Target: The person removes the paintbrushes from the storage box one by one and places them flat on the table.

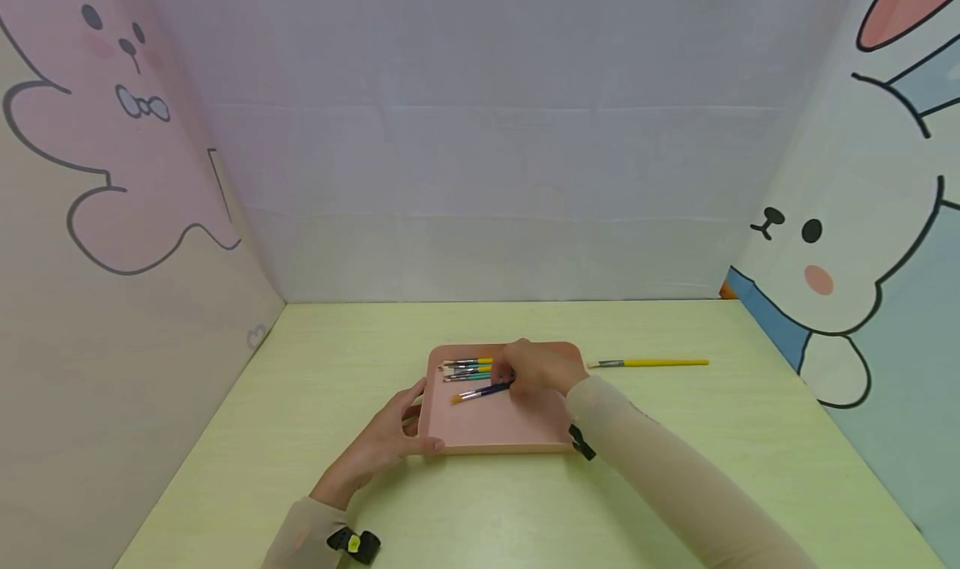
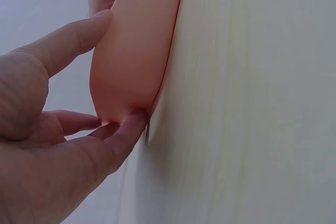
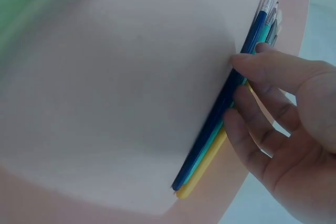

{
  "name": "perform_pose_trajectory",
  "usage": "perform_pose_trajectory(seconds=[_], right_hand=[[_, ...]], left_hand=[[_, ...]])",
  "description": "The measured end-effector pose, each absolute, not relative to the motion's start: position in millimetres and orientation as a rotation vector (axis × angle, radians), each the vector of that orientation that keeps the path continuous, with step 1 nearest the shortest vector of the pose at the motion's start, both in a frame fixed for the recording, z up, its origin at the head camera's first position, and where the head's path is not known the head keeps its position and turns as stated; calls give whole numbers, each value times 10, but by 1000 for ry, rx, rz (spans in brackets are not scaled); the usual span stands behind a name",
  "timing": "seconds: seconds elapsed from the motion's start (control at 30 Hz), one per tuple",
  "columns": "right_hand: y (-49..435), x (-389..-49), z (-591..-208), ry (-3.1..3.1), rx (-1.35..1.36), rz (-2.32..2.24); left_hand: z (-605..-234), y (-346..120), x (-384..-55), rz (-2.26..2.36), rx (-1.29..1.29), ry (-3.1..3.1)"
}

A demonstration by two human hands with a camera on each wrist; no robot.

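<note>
My left hand grips the left front corner of a shallow pink tray, the thumb at its front side and the fingers around the corner. Over the tray, my right hand pinches a dark blue paintbrush between thumb and fingers. Its orange-brown bristles point left, slanting toward the front in the head view. Right beside it lie a teal paintbrush and a yellow-handled paintbrush. Several brush heads show along the tray's back left; my right hand hides many of the handles.
Another yellow paintbrush lies on the pale wooden table, right of the tray. A white back wall and side walls with cartoon animals enclose the table.
</note>
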State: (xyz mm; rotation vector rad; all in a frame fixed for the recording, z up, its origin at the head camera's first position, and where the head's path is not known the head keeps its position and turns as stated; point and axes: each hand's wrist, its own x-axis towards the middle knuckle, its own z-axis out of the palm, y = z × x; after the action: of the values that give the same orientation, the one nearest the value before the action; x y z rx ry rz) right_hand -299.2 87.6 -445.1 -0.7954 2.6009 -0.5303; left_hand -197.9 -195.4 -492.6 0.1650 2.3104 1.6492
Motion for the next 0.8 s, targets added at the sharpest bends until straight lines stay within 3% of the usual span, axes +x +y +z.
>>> perform_pose_trajectory(seconds=[0.8], right_hand=[[840, -2968, -4451, 2629, -749, -498]], left_hand=[[-4892, -1941, -1964, 1650, 149, 2314]])
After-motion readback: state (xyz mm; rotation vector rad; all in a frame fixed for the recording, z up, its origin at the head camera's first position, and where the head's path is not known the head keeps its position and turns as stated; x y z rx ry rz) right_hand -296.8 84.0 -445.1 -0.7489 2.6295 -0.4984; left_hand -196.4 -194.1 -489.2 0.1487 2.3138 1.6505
